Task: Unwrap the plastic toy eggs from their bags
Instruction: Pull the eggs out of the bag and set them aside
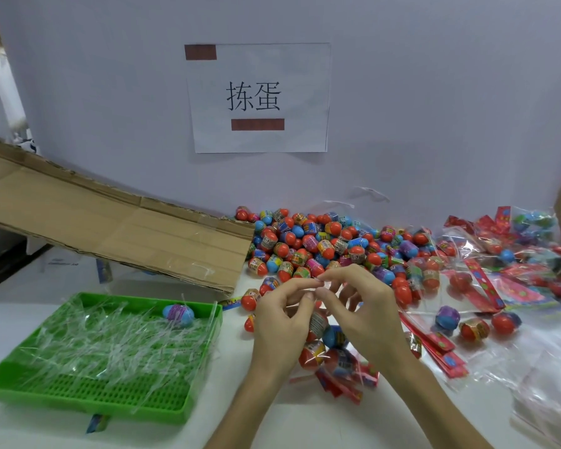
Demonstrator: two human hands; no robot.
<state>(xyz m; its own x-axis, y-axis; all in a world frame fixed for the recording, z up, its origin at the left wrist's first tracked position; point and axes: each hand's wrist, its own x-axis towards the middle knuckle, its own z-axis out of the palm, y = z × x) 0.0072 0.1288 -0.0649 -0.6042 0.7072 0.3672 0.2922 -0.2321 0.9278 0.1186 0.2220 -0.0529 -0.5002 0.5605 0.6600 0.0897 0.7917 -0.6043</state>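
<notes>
A clear plastic bag of toy eggs [329, 348] with a red header card hangs between my hands over the white table. My left hand [280, 319] pinches the bag's top edge between thumb and fingertips. My right hand [357, 306] pinches the same edge right beside it, fingertips almost touching. Behind my hands lies a big heap of loose eggs [321, 244], red, blue and purple. To the right lie more filled bags [499, 251] and a few loose eggs [473, 328].
A green slotted tray [88, 393] at the left holds several clear plastic strips and one blue-purple egg [178, 314]. A flattened cardboard sheet [110, 222] slopes behind it. Empty bags and red header cards [441, 351] lie at the right. A paper sign [259, 98] hangs on the wall.
</notes>
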